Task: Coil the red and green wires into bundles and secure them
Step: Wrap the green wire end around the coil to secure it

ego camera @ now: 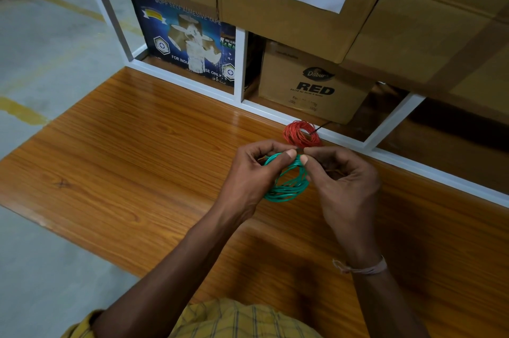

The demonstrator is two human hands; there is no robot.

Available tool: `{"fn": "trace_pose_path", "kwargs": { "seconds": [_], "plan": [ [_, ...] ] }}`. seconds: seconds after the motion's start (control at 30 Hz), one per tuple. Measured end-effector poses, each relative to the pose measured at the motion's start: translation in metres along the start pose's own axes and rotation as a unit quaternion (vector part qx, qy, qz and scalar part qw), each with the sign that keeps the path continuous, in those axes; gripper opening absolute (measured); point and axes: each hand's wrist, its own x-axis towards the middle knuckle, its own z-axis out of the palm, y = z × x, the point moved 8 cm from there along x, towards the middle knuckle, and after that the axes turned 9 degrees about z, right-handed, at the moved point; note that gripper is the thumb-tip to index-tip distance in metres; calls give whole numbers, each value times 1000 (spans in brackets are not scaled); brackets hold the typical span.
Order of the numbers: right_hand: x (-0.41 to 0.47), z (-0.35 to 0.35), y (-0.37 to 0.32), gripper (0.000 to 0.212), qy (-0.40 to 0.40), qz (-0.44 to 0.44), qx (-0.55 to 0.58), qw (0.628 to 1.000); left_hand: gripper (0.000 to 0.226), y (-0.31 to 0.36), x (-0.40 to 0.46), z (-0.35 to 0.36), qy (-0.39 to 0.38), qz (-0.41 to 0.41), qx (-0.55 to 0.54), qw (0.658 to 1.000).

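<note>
The coil of thin green plastic-coated wire [286, 183] is held up just above the glossy orange-brown wood-grain counter [137, 150], between the two hands; the left hand [253, 175] grips the coil's left side, its thumb laid across the top strands and its fingers curled round behind them; the right hand [344, 180] meets it at the coil's top edge, thumb and forefinger pinching a small dark piece against the green strands, though what that piece is cannot be told; the other fingers of the right hand are curled inward, and the coil's right rim touches the base of that thumb; the lower loops hang free below both thumbs.

Beyond the hands, close behind the fingertips, the coil of thin red wire [302, 134] lies flat on the counter hard against the white metal rack frame [239, 67]; a thin dark tie [319, 128] sticks out from its right side.

Behind the frame stand a blue printed adhesive-tape carton [187, 42] and a brown cardboard box marked RED [316, 86]; larger brown cartons [289, 1] with white labels sit above; a pale thread band [363, 267] circles the right wrist; a yellow checked shirt [234, 321] shows at the bottom edge.
</note>
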Motion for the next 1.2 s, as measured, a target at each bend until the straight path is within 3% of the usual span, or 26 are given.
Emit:
{"fn": "trace_pose_path", "kwargs": {
  "seconds": [0.3,0.63,0.9,1.07,1.2],
  "plan": [
    [-1,-2,6,24,7,26,2,1000,15,-6,2,2,-40,-5,12,999],
    [11,8,12,29,-142,35,-2,989,11,-12,3,-6,-52,-22,36,998],
    [18,16,7,6,-204,9,-49,978,14,-11,1,-7,-83,-27,56,995],
    [24,21,0,7,-242,-28,-67,967,16,-15,0,-7,-87,-37,43,995],
    [22,28,7,6,-277,4,-32,960,18,-11,-1,-12,-86,-34,50,994]
  ]
}}
